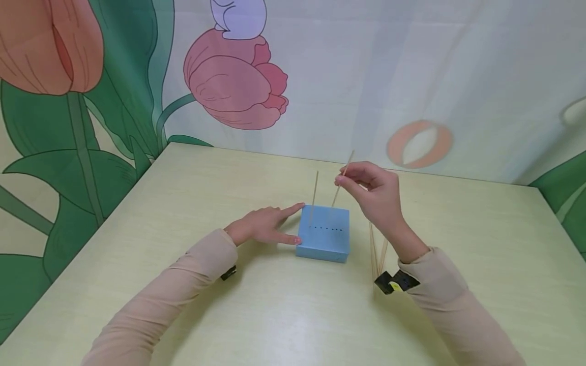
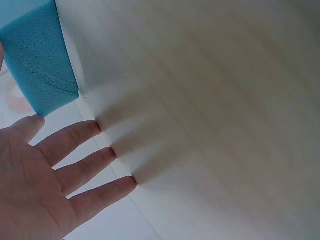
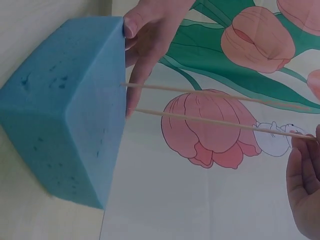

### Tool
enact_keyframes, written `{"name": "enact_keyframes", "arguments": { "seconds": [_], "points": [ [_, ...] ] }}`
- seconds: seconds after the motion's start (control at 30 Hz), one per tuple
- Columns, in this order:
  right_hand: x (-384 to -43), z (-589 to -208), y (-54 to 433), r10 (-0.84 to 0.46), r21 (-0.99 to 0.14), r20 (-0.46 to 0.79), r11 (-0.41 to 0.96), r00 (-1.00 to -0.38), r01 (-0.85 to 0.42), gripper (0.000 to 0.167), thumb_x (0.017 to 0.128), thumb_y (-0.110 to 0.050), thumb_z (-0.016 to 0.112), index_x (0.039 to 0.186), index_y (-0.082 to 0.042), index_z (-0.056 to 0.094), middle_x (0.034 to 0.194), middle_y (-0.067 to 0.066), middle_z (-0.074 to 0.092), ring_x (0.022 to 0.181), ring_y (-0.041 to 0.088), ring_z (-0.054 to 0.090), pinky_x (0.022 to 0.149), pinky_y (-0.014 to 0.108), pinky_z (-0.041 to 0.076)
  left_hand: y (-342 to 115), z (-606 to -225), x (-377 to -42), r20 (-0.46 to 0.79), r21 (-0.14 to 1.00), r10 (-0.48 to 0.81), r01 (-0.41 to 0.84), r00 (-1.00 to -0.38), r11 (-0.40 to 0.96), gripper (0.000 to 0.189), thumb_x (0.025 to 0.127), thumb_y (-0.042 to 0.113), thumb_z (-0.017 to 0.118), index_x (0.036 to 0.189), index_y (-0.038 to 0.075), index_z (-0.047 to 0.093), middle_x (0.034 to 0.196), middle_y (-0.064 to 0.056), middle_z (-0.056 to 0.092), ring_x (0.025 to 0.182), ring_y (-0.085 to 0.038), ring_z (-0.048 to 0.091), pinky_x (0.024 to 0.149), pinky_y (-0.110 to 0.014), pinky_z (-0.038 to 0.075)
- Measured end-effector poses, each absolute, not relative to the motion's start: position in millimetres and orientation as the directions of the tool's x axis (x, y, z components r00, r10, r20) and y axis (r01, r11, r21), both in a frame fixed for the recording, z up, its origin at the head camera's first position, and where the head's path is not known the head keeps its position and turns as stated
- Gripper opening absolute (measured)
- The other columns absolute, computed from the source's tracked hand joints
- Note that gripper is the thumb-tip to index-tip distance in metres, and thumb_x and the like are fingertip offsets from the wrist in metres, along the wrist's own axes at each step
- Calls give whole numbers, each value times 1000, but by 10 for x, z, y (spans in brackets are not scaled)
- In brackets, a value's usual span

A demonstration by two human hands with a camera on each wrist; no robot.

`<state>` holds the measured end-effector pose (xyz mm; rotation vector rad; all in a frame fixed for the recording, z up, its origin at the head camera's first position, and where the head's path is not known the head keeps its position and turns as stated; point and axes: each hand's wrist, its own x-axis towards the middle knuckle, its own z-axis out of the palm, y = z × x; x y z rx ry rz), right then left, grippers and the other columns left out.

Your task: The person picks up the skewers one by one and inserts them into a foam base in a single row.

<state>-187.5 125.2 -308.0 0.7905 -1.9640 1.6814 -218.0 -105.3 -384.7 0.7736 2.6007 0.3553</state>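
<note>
A light blue foam block point(image 1: 324, 239) lies on the table with a row of small dark holes across its top. One thin wooden stick point(image 1: 315, 195) stands upright in it near the left end of that row. My left hand point(image 1: 263, 223) has its fingers spread, thumb and index finger touching the block's left side; in the left wrist view the other fingertips point(image 2: 131, 181) rest on the table. My right hand point(image 1: 373, 190) pinches a second wooden stick point(image 1: 336, 195), tilted, its lower end over the block's far right part. Whether that end touches the block I cannot tell.
Several loose wooden sticks point(image 1: 376, 251) lie to the right of the block, partly hidden under my right forearm. A curtain point(image 1: 339, 76) printed with flowers hangs along the table's far edge. Small black devices point(image 1: 397, 281) are strapped at the wrists.
</note>
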Motion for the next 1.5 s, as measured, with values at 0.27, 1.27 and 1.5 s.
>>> {"name": "enact_keyframes", "arguments": {
  "seconds": [0.27,1.27,1.5],
  "points": [
    [-1906,-3131,1124,-160,-724,666,95,-729,-683,10,76,7,68,84,10,64,76,15,65,70,7,62,71,23,50,-1057,-3849,-2190,-294,352,574,471,-764,809,88,79,64,54,147,31,8,129,-17,50,124,-36,39,87,-48,41],
    [-1925,-3433,1067,-254,-726,600,225,-758,-650,12,77,3,69,88,6,66,80,13,67,71,15,64,70,23,50,-1040,-3836,-2193,-322,341,555,454,-767,823,90,77,66,53,147,32,8,97,-9,59,112,-28,51,76,-39,43],
    [-1891,-3471,1287,-249,-754,520,316,-817,-576,20,78,-1,69,97,5,65,86,14,68,76,20,66,72,20,49,-1041,-3834,-2183,-310,347,563,460,-766,817,89,78,65,54,147,31,9,115,-15,57,117,-32,47,82,-41,42]
  ]
}}
